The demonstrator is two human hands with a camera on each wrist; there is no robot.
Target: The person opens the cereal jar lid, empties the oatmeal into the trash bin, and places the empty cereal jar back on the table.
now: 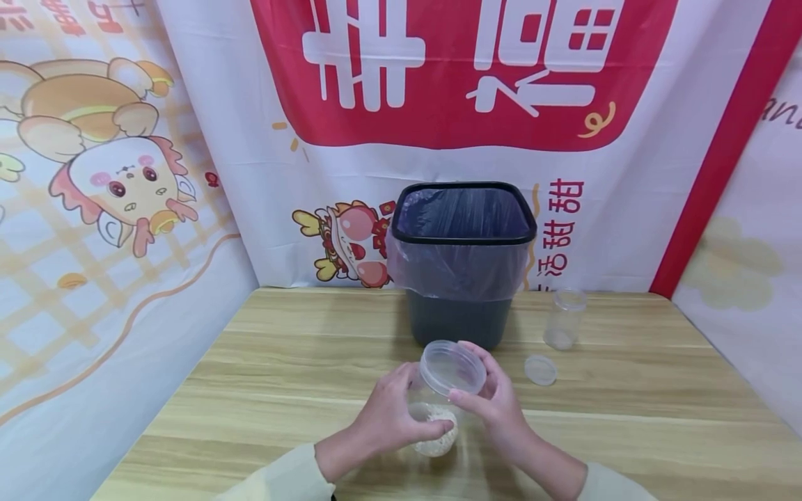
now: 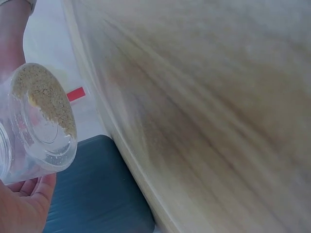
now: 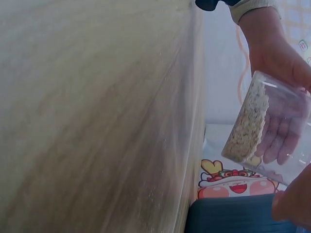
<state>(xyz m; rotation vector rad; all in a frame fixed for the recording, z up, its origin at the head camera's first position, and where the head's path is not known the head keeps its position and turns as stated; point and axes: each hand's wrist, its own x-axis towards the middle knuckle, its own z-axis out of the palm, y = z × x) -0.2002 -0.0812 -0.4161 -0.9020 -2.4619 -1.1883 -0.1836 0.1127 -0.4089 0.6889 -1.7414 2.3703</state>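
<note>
A clear plastic jar (image 1: 416, 398) is tilted over the near part of the table, pale grains (image 3: 248, 124) gathered in its bottom. My left hand (image 1: 391, 412) grips the jar's body, thumb across the front, and shows again as the hand (image 2: 24, 208) low in the left wrist view. At the top, fingers and thumb of my right hand (image 1: 498, 407) hold the clear round lid (image 1: 452, 369) by its edge. Whether the lid is screwed tight, I cannot tell. Through the clear wall, left-hand fingers (image 3: 278, 138) appear behind the jar in the right wrist view.
A dark bin (image 1: 460, 320) with a black rim and a translucent liner stands beyond the hands. To its right is another clear jar (image 1: 564, 323), and a loose clear lid (image 1: 540, 370) lies nearer on the wooden table (image 1: 269, 376). Printed cloth (image 1: 351, 167) hangs behind.
</note>
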